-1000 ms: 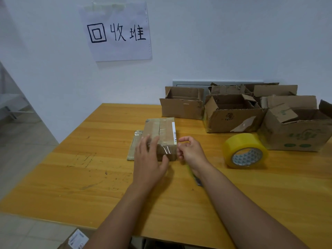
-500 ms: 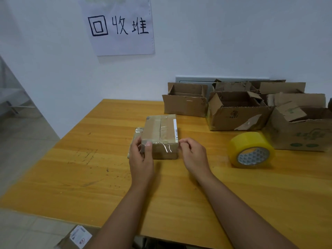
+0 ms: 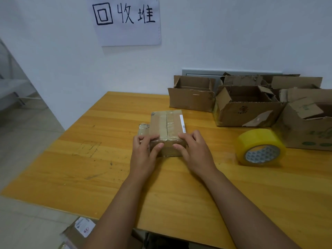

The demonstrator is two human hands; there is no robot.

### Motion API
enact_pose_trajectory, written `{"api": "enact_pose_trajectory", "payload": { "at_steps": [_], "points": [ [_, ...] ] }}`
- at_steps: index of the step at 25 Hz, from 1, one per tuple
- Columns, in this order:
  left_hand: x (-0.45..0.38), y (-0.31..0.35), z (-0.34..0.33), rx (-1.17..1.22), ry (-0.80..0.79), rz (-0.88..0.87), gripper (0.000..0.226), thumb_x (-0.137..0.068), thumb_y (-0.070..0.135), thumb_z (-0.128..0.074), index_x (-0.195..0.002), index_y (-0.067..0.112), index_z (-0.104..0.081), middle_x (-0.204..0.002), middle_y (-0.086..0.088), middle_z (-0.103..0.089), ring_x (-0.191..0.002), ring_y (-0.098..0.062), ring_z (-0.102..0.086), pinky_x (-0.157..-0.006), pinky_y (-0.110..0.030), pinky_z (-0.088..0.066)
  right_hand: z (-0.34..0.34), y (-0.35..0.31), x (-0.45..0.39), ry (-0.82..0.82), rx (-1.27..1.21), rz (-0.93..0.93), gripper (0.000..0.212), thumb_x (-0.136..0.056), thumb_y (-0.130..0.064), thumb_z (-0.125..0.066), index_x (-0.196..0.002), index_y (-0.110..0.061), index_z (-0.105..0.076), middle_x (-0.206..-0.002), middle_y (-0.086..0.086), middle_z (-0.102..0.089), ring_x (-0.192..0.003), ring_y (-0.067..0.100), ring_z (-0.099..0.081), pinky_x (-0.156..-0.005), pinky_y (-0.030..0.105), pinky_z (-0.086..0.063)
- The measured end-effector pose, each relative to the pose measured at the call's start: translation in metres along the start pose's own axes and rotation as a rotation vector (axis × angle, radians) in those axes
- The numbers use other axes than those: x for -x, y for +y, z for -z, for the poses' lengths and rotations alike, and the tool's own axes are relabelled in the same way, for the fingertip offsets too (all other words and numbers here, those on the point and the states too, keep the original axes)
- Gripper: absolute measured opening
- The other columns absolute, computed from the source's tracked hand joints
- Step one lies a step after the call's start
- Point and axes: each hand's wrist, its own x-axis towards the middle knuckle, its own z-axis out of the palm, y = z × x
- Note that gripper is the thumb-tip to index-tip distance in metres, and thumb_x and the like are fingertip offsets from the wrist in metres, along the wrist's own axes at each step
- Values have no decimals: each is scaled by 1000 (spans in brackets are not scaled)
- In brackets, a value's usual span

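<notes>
At your far left, below the table edge, a labelled parcel (image 3: 79, 229) lies on the floor; above it, on the wall, hangs a paper sign (image 3: 125, 20) with three handwritten characters. The wooden table (image 3: 86, 169) spreads in front of you, scuffed and pencil-marked on its left part.

Moving right, a flat taped packet (image 3: 143, 128) lies on the table, touching the left side of the taped box (image 3: 167, 123); your left hand (image 3: 143, 155) grasps the near left corner of that box, fingers curled over the top edge and thumb pressed against the near face. The taped box sits flat on the table near the middle, directly ahead of both hands, its long side running away from you; clear tape runs down its top and a white label strip lies along its right edge. Your right hand (image 3: 195, 151) grips the near right corner, fingers bent onto the top and thumb on the near face, so the box's near end is held between your two hands.

Further right, three open cartons stand by the wall: a small carton (image 3: 192, 101), a middle carton (image 3: 246, 112) with torn flaps, and a green-printed carton (image 3: 305, 130) at the edge of view; more cardboard is stacked behind them. In front of the last two, well apart from your right hand, a yellow tape roll (image 3: 251, 142) stands on its edge.
</notes>
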Motion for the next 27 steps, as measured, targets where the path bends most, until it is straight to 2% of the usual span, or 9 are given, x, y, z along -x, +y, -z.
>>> {"api": "enact_pose_trajectory", "payload": {
  "at_steps": [4,7,9,12,16,19,22,24,27],
  "points": [
    [-5,-1,3,-102,-7,-50,26,-90,26,-69,-115,29,-64,-110,2,-42,-101,-13,-54,-87,-32,-53,1,0,0,-36,-8,-12,35,-92,-31,-65,-125,-20,-59,-100,-5,-41,-90,13,-47,-70,26,-42],
    [1,1,8,22,-63,-33,34,-95,18,-62,-118,43,-60,-111,5,-43,-105,2,-51,-90,-16,-47,6,2,1,-71,-96,-47,38,-95,-28,-61,-133,-24,-56,-105,-6,-44,-93,11,-49,-75,28,-48],
    [3,-2,12,81,-76,-3,42,-100,11,-52,-124,45,-56,-113,6,-46,-105,-3,-52,-91,-16,-45,12,6,5,-119,-151,-53,41,-100,-23,-52,-141,-27,-50,-108,-9,-44,-94,6,-48,-77,25,-49],
    [1,-5,12,86,-56,18,45,-102,4,-43,-130,37,-57,-112,4,-49,-105,-10,-52,-92,-16,-44,15,10,7,-166,-185,-45,46,-103,-14,-43,-145,-32,-43,-107,-13,-42,-94,-2,-45,-77,15,-44],
    [3,-2,8,74,16,5,44,-101,2,-42,-124,34,-62,-106,11,-50,-98,-1,-51,-86,-8,-41,13,12,7,-157,-197,-47,48,-102,-11,-43,-144,-34,-42,-105,-14,-43,-98,-5,-45,-75,11,-41],
    [1,3,2,74,122,16,43,-98,-2,-44,-114,31,-67,-103,7,-54,-96,5,-52,-82,-4,-38,13,13,6,-138,-236,-53,47,-102,-11,-43,-142,-35,-45,-100,-17,-45,-97,-3,-46,-74,11,-41],
    [-1,3,0,57,175,-7,46,-95,-6,-46,-105,34,-68,-105,3,-57,-97,4,-54,-83,-11,-42,12,11,5,-104,-271,-73,44,-101,-9,-45,-138,-33,-51,-99,-18,-49,-95,-4,-49,-73,7,-39],
    [0,5,-2,6,181,-19,47,-91,-8,-46,-107,29,-69,-107,2,-55,-96,-3,-53,-84,-26,-49,11,10,5,-62,-338,-123,41,-100,-10,-48,-134,-31,-56,-102,-15,-56,-96,-3,-52,-75,7,-41],
    [3,16,-8,-212,223,-113,33,-83,8,-48,-108,16,-68,-121,-4,-50,-110,-15,-47,-92,-41,-50,12,9,4,-14,-540,-304,26,-96,-12,-57,-110,-34,-59,-98,-10,-65,-94,2,-61,-78,19,-51]
  ]
}}
